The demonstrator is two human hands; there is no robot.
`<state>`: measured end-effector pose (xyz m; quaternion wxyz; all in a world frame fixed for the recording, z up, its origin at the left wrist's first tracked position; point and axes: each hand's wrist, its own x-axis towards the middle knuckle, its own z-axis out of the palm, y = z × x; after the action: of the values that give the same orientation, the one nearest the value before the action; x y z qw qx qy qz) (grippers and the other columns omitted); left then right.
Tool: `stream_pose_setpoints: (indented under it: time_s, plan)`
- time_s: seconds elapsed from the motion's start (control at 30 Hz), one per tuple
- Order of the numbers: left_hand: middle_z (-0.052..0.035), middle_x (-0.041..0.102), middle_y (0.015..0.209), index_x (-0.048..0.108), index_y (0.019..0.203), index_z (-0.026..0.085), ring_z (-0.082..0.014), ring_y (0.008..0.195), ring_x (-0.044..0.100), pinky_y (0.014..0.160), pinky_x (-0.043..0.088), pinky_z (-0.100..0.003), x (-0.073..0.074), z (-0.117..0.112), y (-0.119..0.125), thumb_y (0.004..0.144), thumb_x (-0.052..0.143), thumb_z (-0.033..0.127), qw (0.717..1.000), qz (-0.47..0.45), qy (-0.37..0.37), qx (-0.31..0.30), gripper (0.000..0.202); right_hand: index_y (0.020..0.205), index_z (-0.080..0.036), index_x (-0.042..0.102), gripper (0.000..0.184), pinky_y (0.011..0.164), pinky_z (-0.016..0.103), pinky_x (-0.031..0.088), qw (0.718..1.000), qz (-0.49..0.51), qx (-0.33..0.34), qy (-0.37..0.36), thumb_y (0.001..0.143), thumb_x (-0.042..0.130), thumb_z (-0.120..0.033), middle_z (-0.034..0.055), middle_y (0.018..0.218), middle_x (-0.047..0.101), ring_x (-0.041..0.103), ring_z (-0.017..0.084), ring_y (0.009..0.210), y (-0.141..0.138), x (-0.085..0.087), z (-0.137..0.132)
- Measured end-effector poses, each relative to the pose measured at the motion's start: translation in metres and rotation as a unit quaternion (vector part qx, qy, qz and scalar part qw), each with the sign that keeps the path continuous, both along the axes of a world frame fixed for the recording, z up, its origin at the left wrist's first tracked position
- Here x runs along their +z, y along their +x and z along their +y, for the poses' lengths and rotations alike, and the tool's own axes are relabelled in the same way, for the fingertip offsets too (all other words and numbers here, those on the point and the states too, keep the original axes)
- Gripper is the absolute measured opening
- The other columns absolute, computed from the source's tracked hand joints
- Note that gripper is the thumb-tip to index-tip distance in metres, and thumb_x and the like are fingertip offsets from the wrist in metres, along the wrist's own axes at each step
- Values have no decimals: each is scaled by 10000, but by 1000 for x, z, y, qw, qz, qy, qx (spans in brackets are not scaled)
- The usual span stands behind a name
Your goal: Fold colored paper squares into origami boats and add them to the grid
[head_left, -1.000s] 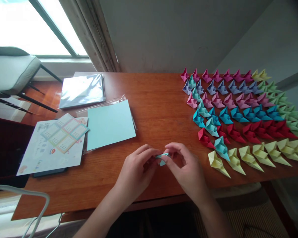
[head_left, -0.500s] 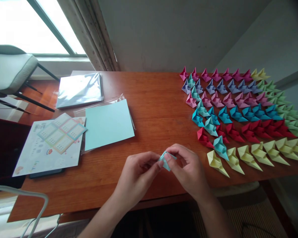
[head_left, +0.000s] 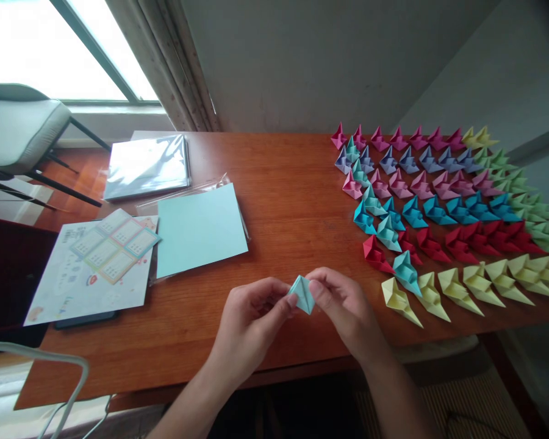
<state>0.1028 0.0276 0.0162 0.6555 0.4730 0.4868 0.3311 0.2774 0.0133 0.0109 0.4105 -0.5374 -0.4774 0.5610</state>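
Paper (head_left: pixel 304 296), pinched by the fingers (head_left: pixel 274 286) of the left hand (head_left: pixel 251 317) and right hand (head_left: pixel 349 311) above the table (head_left: pixel 293 207), could crease crookedly or tear if they pull unevenly.

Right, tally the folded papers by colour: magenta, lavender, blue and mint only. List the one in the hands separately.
Magenta papers: 7
Lavender papers: 7
Blue papers: 7
Mint papers on the table: 5
Held mint paper: 1
Total: 27
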Motion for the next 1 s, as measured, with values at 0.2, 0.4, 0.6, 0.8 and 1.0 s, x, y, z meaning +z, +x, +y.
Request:
stream_pose_setpoints:
  time_s: [0.2, 0.4, 0.6, 0.8, 1.0]
  plan:
    - [-53, 709, 722, 721, 788, 143, -159, 670, 628, 618, 506, -238, -2, -1, 0, 851, 739, 378, 1000, -3, -12, -1, 244, 847, -197, 680, 221, 685, 269, 505, 995, -89, 27, 44, 964, 581, -357, 19, 789, 674, 619, 161, 741, -2, -1, -3]
    - [-49, 712, 716, 719, 802, 136, -156, 667, 631, 615, 501, -231, 1, 1, 0, 843, 747, 375, 999, 14, 9, 33, 244, 959, -206, 674, 213, 720, 285, 559, 1000, -11, -19, -2, 915, 662, -415, 35, 886, 727, 683, 181, 791, -7, -10, -4]
    - [-45, 705, 732, 725, 827, 130, -142, 664, 607, 602, 475, -218, 2, 3, 2, 858, 725, 376, 999, 17, 22, 44, 248, 954, -216, 702, 162, 774, 308, 560, 998, -46, -37, 9, 890, 710, -365, 39, 919, 745, 689, 190, 821, -6, -11, -5]
    - [-48, 694, 786, 710, 882, 134, -154, 720, 605, 642, 483, -236, 1, 8, -3, 889, 698, 345, 999, -1, 16, -45, 212, 937, -225, 702, 154, 750, 286, 527, 997, -77, 10, 4, 884, 725, -367, 16, 895, 718, 659, 181, 828, 1, -7, -5]
    - [-41, 723, 819, 732, 880, 149, -148, 761, 629, 697, 511, -227, 0, 9, -4, 867, 740, 285, 997, -70, -24, -33, 136, 940, -229, 680, 180, 712, 243, 475, 1000, -6, 9, 3, 952, 640, -405, -7, 872, 675, 612, 141, 795, 5, -1, -4]
